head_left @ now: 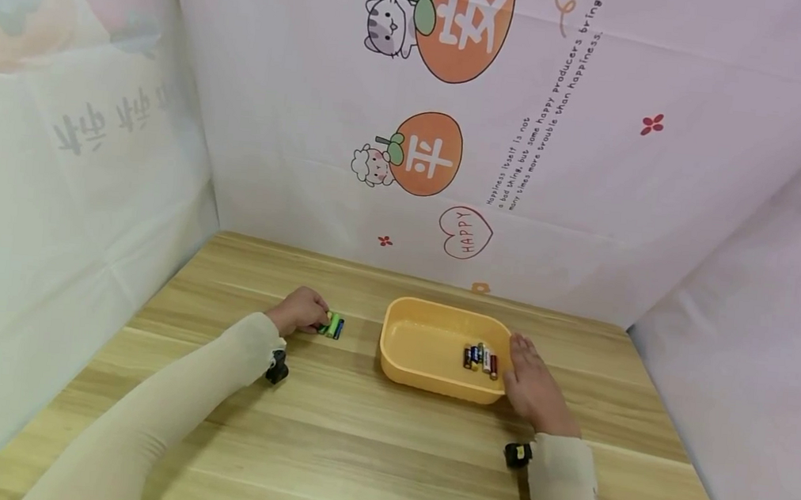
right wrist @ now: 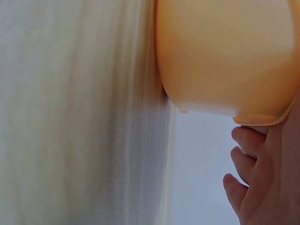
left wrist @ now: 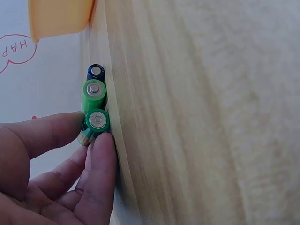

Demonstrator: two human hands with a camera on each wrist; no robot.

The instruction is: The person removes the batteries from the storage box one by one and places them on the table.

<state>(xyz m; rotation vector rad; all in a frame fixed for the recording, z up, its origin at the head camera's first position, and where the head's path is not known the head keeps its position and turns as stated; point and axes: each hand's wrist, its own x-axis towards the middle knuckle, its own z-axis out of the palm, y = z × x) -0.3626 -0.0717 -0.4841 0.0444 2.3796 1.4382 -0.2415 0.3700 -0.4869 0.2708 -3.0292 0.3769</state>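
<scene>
At the left of the wooden table, my left hand [head_left: 301,310] has its thumb and fingertips around the near end of a small cluster of batteries. In the left wrist view it pinches there at a dark green battery [left wrist: 97,120], and a gold-ended battery [left wrist: 85,138] sits partly hidden between the fingers. A bright green battery [left wrist: 93,91] and a dark blue battery [left wrist: 96,71] lie just beyond, side by side. My right hand [head_left: 537,385] rests with extended fingers against the right wall of a yellow plastic bin [head_left: 442,385].
Inside the bin, toward its right end, lies a group of several batteries [head_left: 481,359] in mixed colours. The wooden table [head_left: 368,454] ends at a printed white cloth backdrop [head_left: 296,130], with more cloth hanging at both sides.
</scene>
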